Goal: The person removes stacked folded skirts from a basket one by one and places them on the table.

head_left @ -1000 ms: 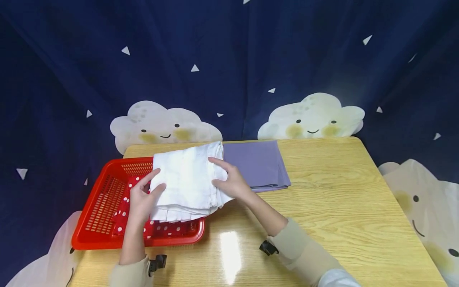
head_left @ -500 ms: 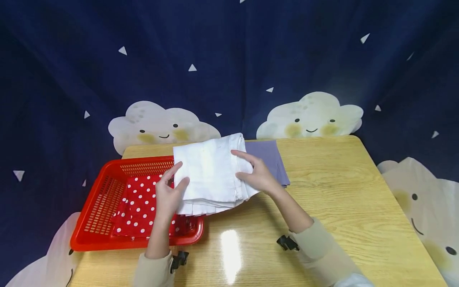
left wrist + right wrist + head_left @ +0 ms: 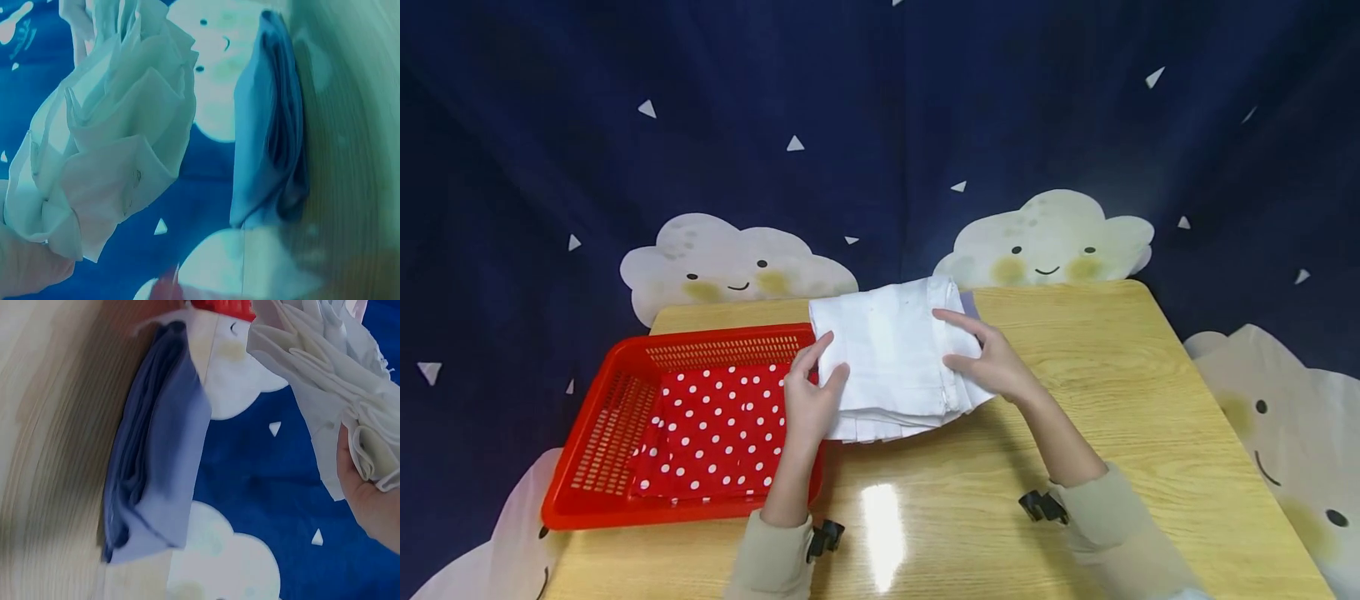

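A folded white cloth (image 3: 887,350) in several layers is held up between both hands, over the table near the basket's right end. My left hand (image 3: 811,400) grips its left edge, with thumb and forefinger on top. At the opposite edge my right hand (image 3: 996,362) holds the layers the same way. Both wrist views show the white cloth's loose folds (image 3: 119,144) from the side, raised above the table. Below it lies a folded purple cloth (image 3: 156,456), mostly covered by the white one in the head view, where only a corner shows.
A red plastic basket (image 3: 583,500) stands at the left of the wooden table (image 3: 1135,400). Inside the basket lies a folded red cloth with white dots (image 3: 715,433). A dark blue curtain (image 3: 895,150) with printed clouds hangs behind the table.
Both hands have carried the white cloth rightward, from over the basket to over the purple cloth. The dotted red cloth has come into fuller view, and the purple one is now mostly covered.
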`<state>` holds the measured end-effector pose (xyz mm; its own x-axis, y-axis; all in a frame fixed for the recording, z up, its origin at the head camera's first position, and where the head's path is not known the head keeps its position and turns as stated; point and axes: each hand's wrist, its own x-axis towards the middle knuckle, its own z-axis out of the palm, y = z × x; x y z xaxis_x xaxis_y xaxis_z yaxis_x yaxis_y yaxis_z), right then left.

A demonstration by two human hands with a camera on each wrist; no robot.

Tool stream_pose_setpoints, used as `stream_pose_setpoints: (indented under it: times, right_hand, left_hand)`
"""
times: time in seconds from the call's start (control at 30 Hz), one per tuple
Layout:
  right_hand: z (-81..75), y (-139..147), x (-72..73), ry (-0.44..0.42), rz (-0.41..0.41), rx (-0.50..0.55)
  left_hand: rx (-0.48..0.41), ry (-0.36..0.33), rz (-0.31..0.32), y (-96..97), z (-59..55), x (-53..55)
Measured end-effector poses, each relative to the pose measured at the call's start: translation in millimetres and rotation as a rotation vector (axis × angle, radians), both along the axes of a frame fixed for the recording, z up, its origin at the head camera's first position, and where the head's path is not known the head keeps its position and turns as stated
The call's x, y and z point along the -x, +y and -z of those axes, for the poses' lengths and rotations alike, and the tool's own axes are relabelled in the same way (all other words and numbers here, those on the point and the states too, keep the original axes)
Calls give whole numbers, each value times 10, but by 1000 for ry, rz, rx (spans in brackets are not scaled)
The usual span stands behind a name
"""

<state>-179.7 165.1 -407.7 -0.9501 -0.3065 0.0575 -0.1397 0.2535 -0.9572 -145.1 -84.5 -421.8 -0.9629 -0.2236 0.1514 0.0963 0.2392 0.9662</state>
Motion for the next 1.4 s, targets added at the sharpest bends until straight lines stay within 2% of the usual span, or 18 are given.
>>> stream_pose_setpoints:
  times: [0.2, 0.4, 0.63, 0.8, 0.93, 1.13, 1.4]
  right_hand:
    - [40, 261, -3, 14, 18, -55]
    - [77, 561, 6, 6, 42, -98]
    - [61, 856, -5, -3, 97, -158]
    - [149, 1100, 29, -17, 160, -220]
    - [225, 1278, 57, -24, 194, -228]
    - [312, 1496, 57, -61, 273, -248]
    - [501, 1765, 65, -76, 371, -274]
  left_hand:
    - [-26, 40, 18, 261, 76, 53]
    - [-38, 126, 43, 573, 133, 123]
    - [29, 216, 100, 894, 248, 261]
    - [50, 239, 154, 1108, 350, 336]
    - [71, 273, 196, 1259, 443, 409]
    - [115, 279, 271, 1493, 582, 515]
    - [176, 201, 392, 1792, 747, 592]
